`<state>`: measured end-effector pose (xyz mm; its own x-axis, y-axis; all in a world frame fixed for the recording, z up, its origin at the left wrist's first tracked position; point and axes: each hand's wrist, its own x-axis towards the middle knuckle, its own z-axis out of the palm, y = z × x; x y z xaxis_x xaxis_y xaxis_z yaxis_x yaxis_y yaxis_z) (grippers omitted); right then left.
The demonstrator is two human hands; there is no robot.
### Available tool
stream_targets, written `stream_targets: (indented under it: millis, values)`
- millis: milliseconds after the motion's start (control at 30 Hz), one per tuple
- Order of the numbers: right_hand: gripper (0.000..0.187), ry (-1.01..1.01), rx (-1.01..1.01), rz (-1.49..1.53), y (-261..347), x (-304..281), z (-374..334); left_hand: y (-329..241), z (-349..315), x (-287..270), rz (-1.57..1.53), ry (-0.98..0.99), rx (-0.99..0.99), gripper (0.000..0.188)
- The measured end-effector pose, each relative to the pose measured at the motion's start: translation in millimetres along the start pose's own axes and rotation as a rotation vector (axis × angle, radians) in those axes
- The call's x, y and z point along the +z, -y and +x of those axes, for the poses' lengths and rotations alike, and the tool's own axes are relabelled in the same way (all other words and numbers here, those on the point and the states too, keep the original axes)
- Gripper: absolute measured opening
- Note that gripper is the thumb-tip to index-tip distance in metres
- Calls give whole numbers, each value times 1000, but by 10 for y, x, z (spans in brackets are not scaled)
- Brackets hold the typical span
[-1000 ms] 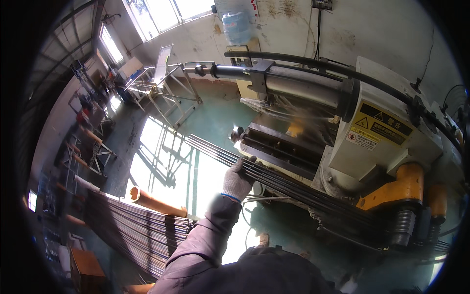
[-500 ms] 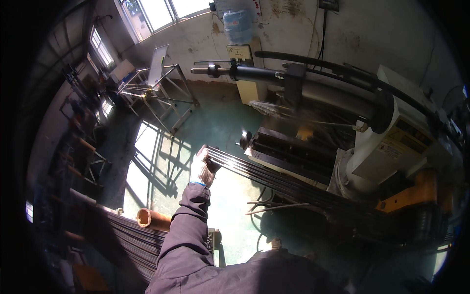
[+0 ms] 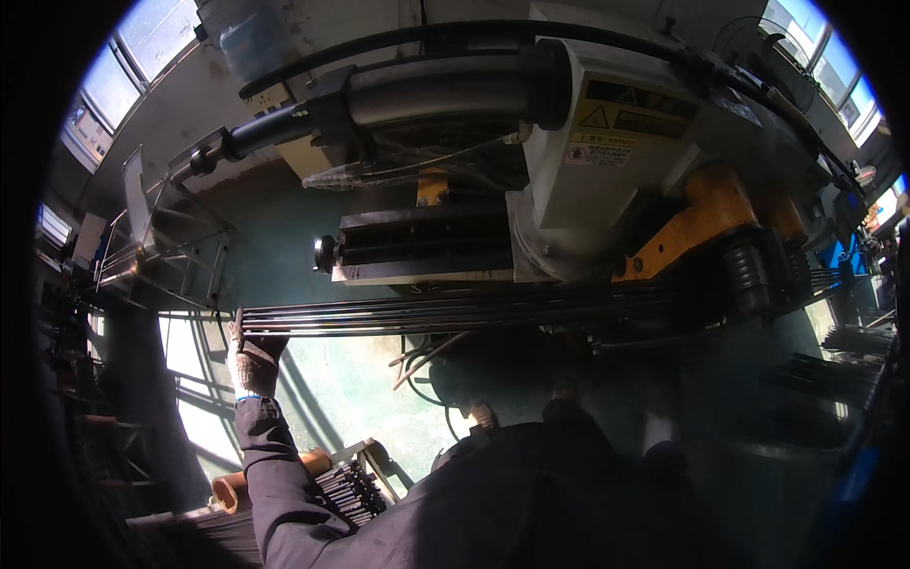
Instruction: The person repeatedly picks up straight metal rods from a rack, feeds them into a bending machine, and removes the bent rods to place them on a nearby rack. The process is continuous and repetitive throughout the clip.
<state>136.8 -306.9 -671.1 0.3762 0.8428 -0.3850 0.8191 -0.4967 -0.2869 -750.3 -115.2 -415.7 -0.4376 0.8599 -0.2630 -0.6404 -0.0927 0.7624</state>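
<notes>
My gloved left hand (image 3: 254, 365) has the left end of a bundle of long dark metal rods (image 3: 408, 315), its fingers closed around them and the thumb up against the rod ends. The bundle runs nearly level across my view, in front of the machine, and its right part goes into shadow by a coil spring (image 3: 744, 275) under an orange bracket (image 3: 687, 232). What looks like my right hand (image 3: 657, 429) is only a dim, pale patch beyond my dark sleeve, well apart from the rods; I cannot tell how far its fingers are open or whether they hold anything. Behind the bundle are a dark slide bed (image 3: 427, 237) and a pale machine housing (image 3: 592, 185) with warning labels, and a thick cylinder (image 3: 455, 90) reaches left from it. By my left sleeve lie an orange-brown tube (image 3: 227, 493) and a stack of cut rods (image 3: 351, 493), ends showing. My shoe (image 3: 483, 415) stands on the green floor (image 3: 351, 375).
</notes>
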Motion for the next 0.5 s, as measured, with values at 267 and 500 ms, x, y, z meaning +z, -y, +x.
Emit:
stream_targets:
  millis: [267,500]
  values:
    - [45,188,-189,-242,-138,-229,650,543,-187,-143,-233,-277,51,68]
    - [40,223,102,92,-553,-648,1471,2873,-1020,1221,-227,-439,-284,49]
